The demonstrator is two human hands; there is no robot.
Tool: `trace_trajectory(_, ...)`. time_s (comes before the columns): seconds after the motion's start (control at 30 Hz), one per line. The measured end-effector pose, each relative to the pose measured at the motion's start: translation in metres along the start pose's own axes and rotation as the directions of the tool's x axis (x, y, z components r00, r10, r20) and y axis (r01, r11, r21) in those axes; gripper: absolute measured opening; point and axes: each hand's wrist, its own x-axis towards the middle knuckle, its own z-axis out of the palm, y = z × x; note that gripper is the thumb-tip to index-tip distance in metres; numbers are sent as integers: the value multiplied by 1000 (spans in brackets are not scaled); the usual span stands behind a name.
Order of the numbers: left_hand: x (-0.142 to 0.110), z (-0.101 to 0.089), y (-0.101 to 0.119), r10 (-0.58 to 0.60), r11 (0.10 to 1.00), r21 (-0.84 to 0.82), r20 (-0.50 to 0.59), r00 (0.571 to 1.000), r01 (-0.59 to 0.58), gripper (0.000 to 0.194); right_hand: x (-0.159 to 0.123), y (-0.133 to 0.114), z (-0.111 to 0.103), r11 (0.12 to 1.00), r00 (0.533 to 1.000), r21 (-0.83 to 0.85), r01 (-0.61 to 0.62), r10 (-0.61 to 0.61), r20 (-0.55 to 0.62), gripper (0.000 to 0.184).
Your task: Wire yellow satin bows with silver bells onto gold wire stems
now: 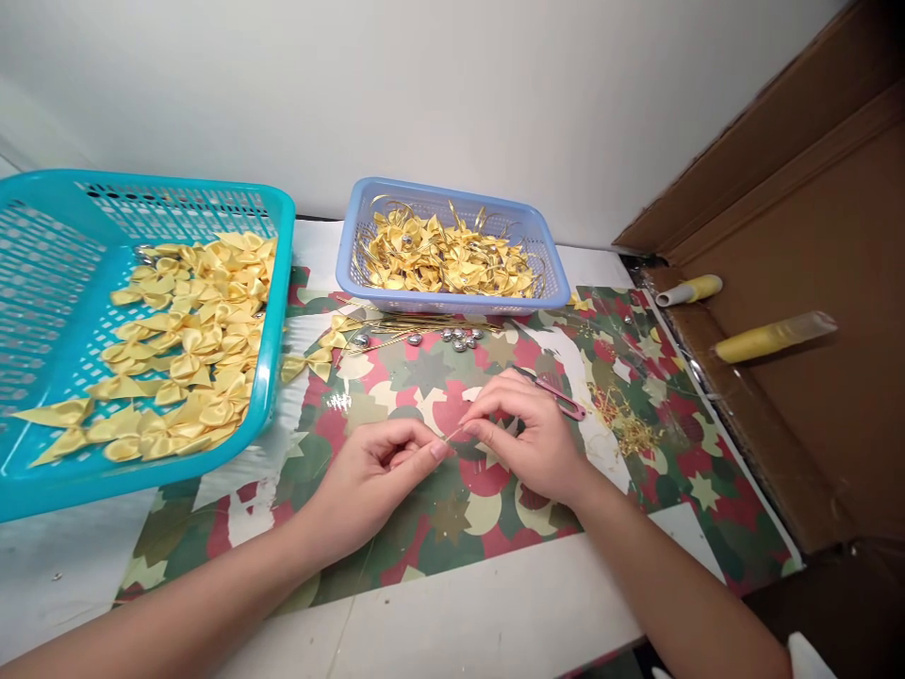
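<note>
My left hand [386, 467] and my right hand [527, 434] meet over the patterned paper [452, 514], each pinching an end of a thin gold thread [452, 435]. The right hand also holds small pink-handled snips [562, 398] that stick out behind its fingers. Loose yellow ribbon bows [307, 363] and several silver beads [459, 338] lie just beyond the hands. A turquoise basket [272, 377] of plain yellow bows sits at the left. A smaller blue basket [452, 300] of bows with gold loops stands at the back.
Gold thread offcuts [629, 424] lie right of the hands. Two yellow thread spools [770, 337] rest on brown cardboard [834, 415] at the right. A white wall runs behind the baskets. The white table edge [481, 622] shows in front of the paper.
</note>
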Motion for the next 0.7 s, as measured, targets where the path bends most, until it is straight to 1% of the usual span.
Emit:
trace_trajectory(0.13, -1, 0, 1, 2, 1000, -16, 22, 1000, -1, 36, 1, -1, -6, 1000, 1000, -27, 7, -7, -1, 21)
trace_trajectory(0.17, -2, 0, 2, 1, 1000, -14, 23, 1000, 0, 36, 1, -1, -7, 1000, 1000, -22, 9, -10, -12, 20)
trace_trajectory(0.23, -2, 0, 2, -2, 1000, -5, 23, 1000, 3, 36, 0, -1, -9, 1000, 999, -6, 18, -19, -28, 6)
trace_trajectory(0.27, -2, 0, 2, -2, 1000, 2, 21, 1000, 2, 36, 0, -1, -10, 1000, 999, -11, 26, -26, -23, 5)
trace_trajectory(0.3, -2, 0, 2, 0, 1000, 8, 19, 1000, -1, 36, -1, -2, -10, 999, 999, -30, 37, -37, -4, 13)
trace_trajectory(0.33, -2, 0, 2, 4, 1000, 11, 19, 1000, -4, 36, -1, -2, -10, 997, 999, -64, 48, -47, 28, 15)
trace_trajectory(0.4, -2, 0, 2, 13, 1000, 11, 24, 1000, -13, 37, -1, -3, -9, 987, 993, -142, 72, -57, 102, 3)
trace_trajectory(0.47, -2, 0, 1, 19, 1000, 14, 32, 999, -20, 36, -1, -5, -9, 980, 987, -181, 87, -60, 148, 15)
trace_trajectory(0.5, -2, 0, 2, 23, 999, 23, 36, 999, -24, 36, 0, -5, -9, 979, 986, -183, 92, -63, 156, 17)
trace_trajectory(0.6, -4, -1, 5, 46, 992, 113, 46, 998, -51, 35, 1, -6, -10, 980, 984, -162, 118, -94, 148, 17)
trace_trajectory(0.67, -7, -3, 11, 102, 959, 255, 88, 991, -121, 30, 0, -7, -11, 977, 982, -153, 149, -129, 137, 16)
trace_trajectory(0.7, -9, -4, 15, 145, 922, 344, 124, 982, -179, 24, 0, -7, -12, 974, 980, -153, 168, -149, 133, 15)
